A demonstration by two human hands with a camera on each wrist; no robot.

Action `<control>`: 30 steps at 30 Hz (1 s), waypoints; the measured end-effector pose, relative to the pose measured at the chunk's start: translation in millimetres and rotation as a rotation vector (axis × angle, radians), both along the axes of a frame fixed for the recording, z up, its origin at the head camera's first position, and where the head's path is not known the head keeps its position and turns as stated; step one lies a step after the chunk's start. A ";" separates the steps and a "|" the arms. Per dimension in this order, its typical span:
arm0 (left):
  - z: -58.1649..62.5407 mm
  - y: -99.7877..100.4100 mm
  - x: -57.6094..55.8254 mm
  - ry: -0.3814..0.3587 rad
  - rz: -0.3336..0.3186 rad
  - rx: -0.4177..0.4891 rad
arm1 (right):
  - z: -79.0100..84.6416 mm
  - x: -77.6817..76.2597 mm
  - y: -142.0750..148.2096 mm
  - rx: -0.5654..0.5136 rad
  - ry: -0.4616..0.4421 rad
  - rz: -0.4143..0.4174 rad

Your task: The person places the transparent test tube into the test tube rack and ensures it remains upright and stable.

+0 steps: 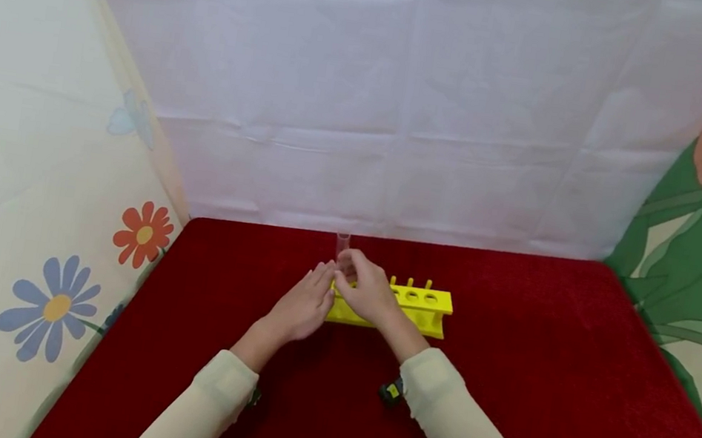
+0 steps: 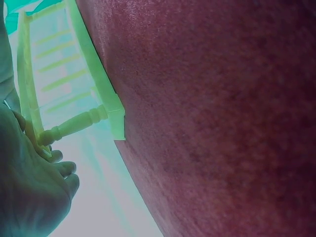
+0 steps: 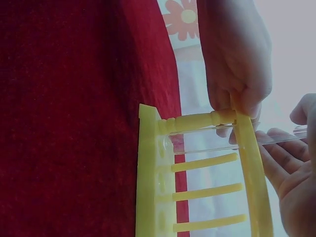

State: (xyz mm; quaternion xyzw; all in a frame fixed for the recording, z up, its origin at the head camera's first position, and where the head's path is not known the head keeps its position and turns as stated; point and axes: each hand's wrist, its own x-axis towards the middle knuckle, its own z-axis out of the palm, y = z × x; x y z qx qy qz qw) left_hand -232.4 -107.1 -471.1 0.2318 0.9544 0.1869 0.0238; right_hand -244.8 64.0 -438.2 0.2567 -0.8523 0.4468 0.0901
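Note:
A yellow test tube rack [image 1: 437,301] stands on the red cloth. At its left end, my left hand [image 1: 304,302] grips the top plate, with the thumb on one side and fingers on the other; the left wrist view shows the left hand [image 2: 29,182] at that corner. A clear test tube [image 1: 343,242] stands upright in the hole at this end. In the right wrist view the test tube [image 3: 207,150] reaches down to the rack's base. My right hand [image 1: 370,293] is around its upper part, fingers loosely spread behind it and thumb apart from it.
Thin yellow pegs [image 1: 428,284] rise along the rack's far side. A small black object with a yellow-green mark [image 1: 392,392] is by my right cuff. The red cloth [image 1: 541,350] ends at a white backdrop [image 1: 314,94]; flowered panels flank it.

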 end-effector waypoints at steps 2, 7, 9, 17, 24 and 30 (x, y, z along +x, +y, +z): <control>-1.1 0.0 0.3 -0.002 0.005 0.003 | -1.1 0.5 -0.1 -0.002 -0.008 0.002; -3.0 0.2 0.3 -0.003 0.009 0.005 | -3.1 1.1 0.3 -0.016 -0.022 0.013; -2.5 0.7 0.2 -0.002 0.008 0.002 | -3.9 0.9 0.7 -0.015 -0.025 0.010; -0.7 0.5 0.7 -0.006 0.003 0.002 | -5.2 1.4 1.4 0.006 -0.017 0.022; 1.6 1.3 0.3 -0.003 0.000 0.012 | -7.2 -0.6 3.7 -0.014 -0.013 0.024; 3.4 1.4 1.1 -0.005 0.006 0.004 | -8.3 -1.4 4.6 -0.014 -0.002 0.031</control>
